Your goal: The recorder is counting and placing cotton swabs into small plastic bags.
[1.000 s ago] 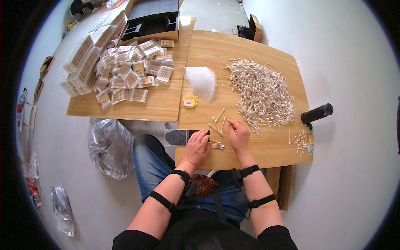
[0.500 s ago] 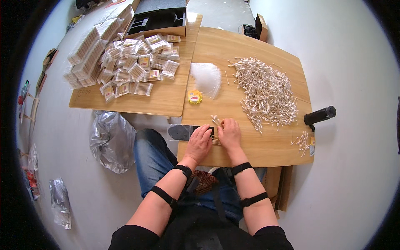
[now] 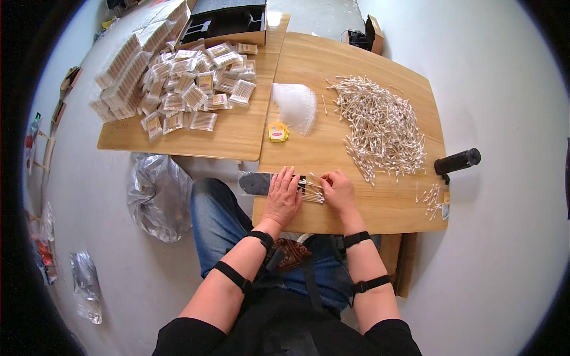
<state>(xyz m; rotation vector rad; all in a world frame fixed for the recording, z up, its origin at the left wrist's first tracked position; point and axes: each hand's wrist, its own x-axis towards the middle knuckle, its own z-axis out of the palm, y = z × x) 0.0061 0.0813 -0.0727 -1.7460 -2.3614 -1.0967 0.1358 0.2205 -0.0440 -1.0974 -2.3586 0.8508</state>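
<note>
At the near table edge, my left hand (image 3: pixel 283 196) lies flat with its fingers stretched out over a dark, rounded flat piece (image 3: pixel 255 183) in clear plastic. Several cotton swabs (image 3: pixel 312 194) stick out in a row to the right from beneath that hand. Just right of them, my right hand (image 3: pixel 338 191) is closed in a pinch on a cotton swab (image 3: pixel 315 177); its fingertips partly hide the stick. A large heap of loose cotton swabs (image 3: pixel 383 127) lies beyond my right hand. Clear flat bags (image 3: pixel 295 107) are fanned out ahead, with small yellow cards (image 3: pixel 277 132) nearer me.
Filled swab packets (image 3: pixel 193 95) lie piled on the left table, beside stacked packets (image 3: pixel 122 74) and an open box (image 3: pixel 222 29). A black cylinder (image 3: pixel 457 164) juts out at the right edge, near a few loose swabs (image 3: pixel 431 199). A grey plastic bag (image 3: pixel 157 196) stands on the floor.
My right hand has moved slightly right, away from my left hand, uncovering the row of swab tips. My left hand has flattened out over the dark piece.
</note>
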